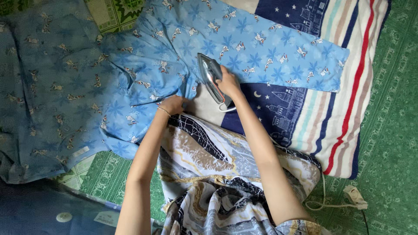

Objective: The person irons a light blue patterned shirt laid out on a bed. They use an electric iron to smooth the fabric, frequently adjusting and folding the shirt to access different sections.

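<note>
Your right hand [227, 82] is wrapped around the handle of the iron [212, 77], which rests tilted on the blue patterned garment [244, 48] where its edge meets the striped blanket [348, 95]. Just to the left and a little nearer, your left hand [174, 104] lies with fingers curled, pressing down the garment's edge. The iron's cord [335, 202] trails near right across the green mat [392, 152].

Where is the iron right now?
In the head view, centre: the iron is on the blue printed garment, gripped by the right hand, just right of the left hand.
</note>
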